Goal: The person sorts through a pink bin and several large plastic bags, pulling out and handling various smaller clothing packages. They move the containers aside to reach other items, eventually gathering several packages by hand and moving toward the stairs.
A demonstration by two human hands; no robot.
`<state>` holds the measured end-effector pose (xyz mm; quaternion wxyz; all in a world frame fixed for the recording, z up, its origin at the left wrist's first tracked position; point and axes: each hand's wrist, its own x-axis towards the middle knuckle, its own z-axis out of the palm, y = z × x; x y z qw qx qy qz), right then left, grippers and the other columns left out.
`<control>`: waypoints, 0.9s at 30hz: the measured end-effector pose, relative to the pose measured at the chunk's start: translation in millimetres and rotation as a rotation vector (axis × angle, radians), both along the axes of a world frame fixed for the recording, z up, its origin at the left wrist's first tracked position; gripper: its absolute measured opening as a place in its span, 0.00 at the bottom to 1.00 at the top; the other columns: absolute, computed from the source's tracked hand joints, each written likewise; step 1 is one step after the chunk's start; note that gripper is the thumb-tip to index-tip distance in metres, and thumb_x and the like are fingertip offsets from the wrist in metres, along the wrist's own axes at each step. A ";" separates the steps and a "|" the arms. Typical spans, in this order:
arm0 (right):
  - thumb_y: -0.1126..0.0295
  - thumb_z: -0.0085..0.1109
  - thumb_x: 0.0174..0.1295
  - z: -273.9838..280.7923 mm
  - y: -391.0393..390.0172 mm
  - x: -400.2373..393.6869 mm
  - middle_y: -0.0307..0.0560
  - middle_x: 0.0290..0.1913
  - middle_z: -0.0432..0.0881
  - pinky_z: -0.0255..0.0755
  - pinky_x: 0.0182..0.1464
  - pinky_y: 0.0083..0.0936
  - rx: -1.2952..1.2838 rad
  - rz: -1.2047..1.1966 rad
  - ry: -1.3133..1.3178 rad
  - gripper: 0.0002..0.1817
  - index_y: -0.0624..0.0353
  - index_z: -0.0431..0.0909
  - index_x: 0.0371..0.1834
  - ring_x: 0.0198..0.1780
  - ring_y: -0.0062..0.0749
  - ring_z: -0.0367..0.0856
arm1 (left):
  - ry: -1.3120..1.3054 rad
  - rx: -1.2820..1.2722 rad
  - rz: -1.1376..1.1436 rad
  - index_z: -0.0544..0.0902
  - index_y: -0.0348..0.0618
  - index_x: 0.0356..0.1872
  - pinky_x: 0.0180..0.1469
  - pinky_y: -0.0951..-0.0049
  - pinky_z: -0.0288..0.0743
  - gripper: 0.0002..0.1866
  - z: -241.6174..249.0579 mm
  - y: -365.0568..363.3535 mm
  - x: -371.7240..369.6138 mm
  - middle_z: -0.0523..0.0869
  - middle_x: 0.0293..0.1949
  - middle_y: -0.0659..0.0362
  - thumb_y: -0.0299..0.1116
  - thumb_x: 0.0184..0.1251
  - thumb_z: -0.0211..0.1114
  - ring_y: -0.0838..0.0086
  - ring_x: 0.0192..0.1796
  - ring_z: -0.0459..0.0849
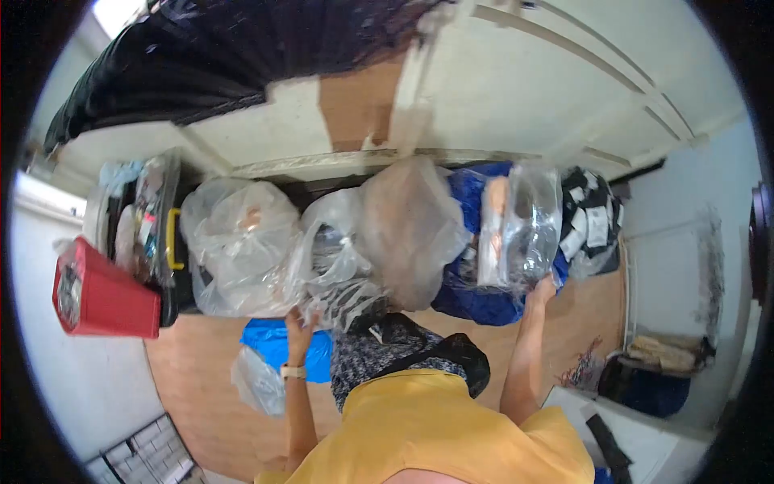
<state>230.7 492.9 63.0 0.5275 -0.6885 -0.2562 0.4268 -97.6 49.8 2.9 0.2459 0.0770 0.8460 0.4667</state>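
Note:
My left hand [300, 329], with a light watch band on the wrist, is at the lower edge of the translucent plastic bags. Its fingers look spread against a clear bag with dark contents [343, 302]. On the other side, my right hand [543, 290] is closed at the bottom corner of a clear plastic package [534, 226], its fingertips partly hidden. That package lies against a dark blue bag [484, 306]. Between my hands sits a large cloudy plastic bag [411, 234]. A bulky translucent bag [242, 242] lies left of it.
A red bin [105, 294] and a black case with a yellow handle [173, 238] stand at the left. Bright blue [321, 355] and clear bags lie on the wooden floor [201, 379]. At far right is a bag of dark items with white labels [595, 222]; a white cabinet [645, 427] stands lower right.

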 end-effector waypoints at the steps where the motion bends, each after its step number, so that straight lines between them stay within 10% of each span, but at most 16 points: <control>1: 0.66 0.48 0.56 -34.4 7.6 9.3 0.46 0.38 0.78 0.74 0.32 0.39 0.205 0.029 0.006 0.14 0.63 0.74 0.40 0.36 0.36 0.78 | 0.076 -0.092 -0.069 0.63 0.30 0.54 0.54 0.61 0.63 0.39 -10.7 -1.2 11.7 0.69 0.50 0.43 0.43 0.43 0.71 0.56 0.53 0.67; 5: 0.69 0.58 0.51 3.6 5.0 16.1 0.49 0.42 0.75 0.73 0.42 0.33 0.026 0.169 0.083 0.18 0.69 0.72 0.44 0.39 0.36 0.76 | 0.104 -0.265 -0.192 0.51 0.30 0.60 0.60 0.59 0.53 0.58 -21.7 18.1 38.8 0.63 0.56 0.41 0.46 0.27 0.77 0.47 0.59 0.57; 13: 0.55 0.59 0.51 75.8 -1.4 -8.0 0.60 0.58 0.60 0.53 0.58 0.45 0.224 0.372 -1.295 0.33 0.61 0.62 0.57 0.60 0.49 0.57 | -0.058 -0.516 -0.158 0.36 0.59 0.66 0.56 0.34 0.48 0.71 -45.7 43.4 43.6 0.33 0.65 0.40 0.44 0.16 0.80 0.42 0.66 0.38; 18: 0.52 0.57 0.51 114.5 -31.6 -71.6 0.55 0.59 0.61 0.50 0.59 0.42 0.166 0.240 -1.464 0.27 0.53 0.68 0.53 0.61 0.47 0.55 | 0.045 -0.705 -0.239 0.36 0.54 0.66 0.56 0.37 0.51 0.72 -47.6 47.4 40.5 0.39 0.64 0.40 0.43 0.16 0.80 0.42 0.65 0.43; 21: 0.60 0.56 0.54 136.4 -59.4 -110.4 0.54 0.54 0.66 0.51 0.60 0.39 0.815 0.581 -1.328 0.24 0.61 0.68 0.51 0.58 0.46 0.60 | 0.064 -0.757 -0.255 0.42 0.47 0.65 0.56 0.41 0.53 0.69 -61.6 42.7 33.0 0.50 0.62 0.41 0.44 0.17 0.80 0.45 0.63 0.49; 24: 0.66 0.58 0.52 135.4 -111.0 -164.4 0.56 0.51 0.68 0.54 0.59 0.37 0.782 1.113 -0.846 0.22 0.62 0.68 0.49 0.55 0.47 0.64 | 0.038 -0.763 -0.368 0.58 0.47 0.60 0.52 0.46 0.59 0.56 -73.9 39.8 27.0 0.59 0.57 0.43 0.47 0.20 0.78 0.48 0.59 0.56; 27: 0.67 0.60 0.49 98.4 -159.5 -205.5 0.58 0.53 0.66 0.54 0.60 0.37 0.753 1.613 -0.791 0.26 0.67 0.65 0.50 0.56 0.48 0.63 | 0.382 -0.705 -0.358 0.79 0.40 0.36 0.52 0.52 0.62 0.21 -74.0 34.0 34.7 0.63 0.56 0.43 0.42 0.39 0.67 0.49 0.59 0.59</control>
